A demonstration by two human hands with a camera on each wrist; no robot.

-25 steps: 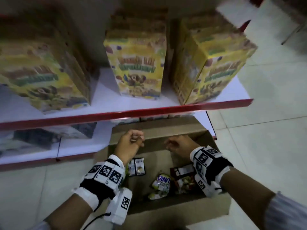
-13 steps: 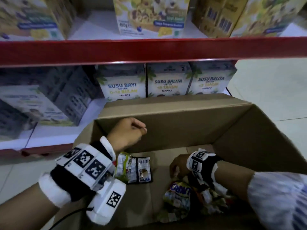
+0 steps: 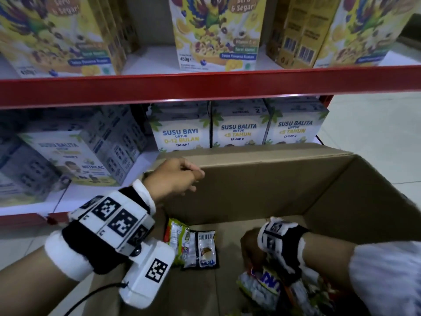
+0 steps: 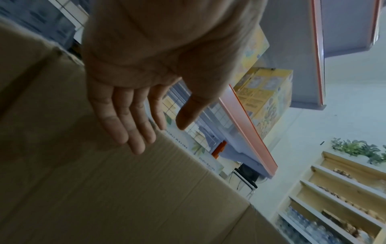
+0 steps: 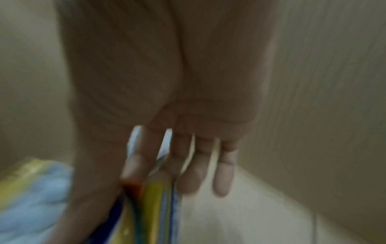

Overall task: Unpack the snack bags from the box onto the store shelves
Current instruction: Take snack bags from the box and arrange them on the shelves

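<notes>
The open cardboard box point(image 3: 262, 156) stands on the floor in front of the shelves. On its bottom lie a green-yellow snack bag point(image 3: 177, 240) and a black one point(image 3: 206, 249), with a blue-and-white bag point(image 3: 262, 286) among others at the lower right. My left hand point(image 3: 182, 176) is at the box's far left rim; in the left wrist view its fingers point(image 4: 133, 132) lie straight against the cardboard point(image 4: 104, 181), holding nothing. My right hand point(image 3: 249, 245) reaches deep inside. The blurred right wrist view shows its thumb and fingers point(image 5: 146, 181) pinching a yellow-blue bag point(image 5: 156, 211).
A red-edged shelf point(image 3: 205, 87) carries yellow cereal boxes point(image 3: 216, 30). The lower shelf behind the box holds white milk cartons point(image 3: 182, 131) and grey ones point(image 3: 109, 142). Pale tiled floor point(image 3: 376, 133) lies to the right. The box's right wall point(image 3: 364, 201) rises beside my right forearm.
My view has dropped closer to the box. My right hand has gone from the far rim down onto the bags at the bottom. My left hand stays at the rim.
</notes>
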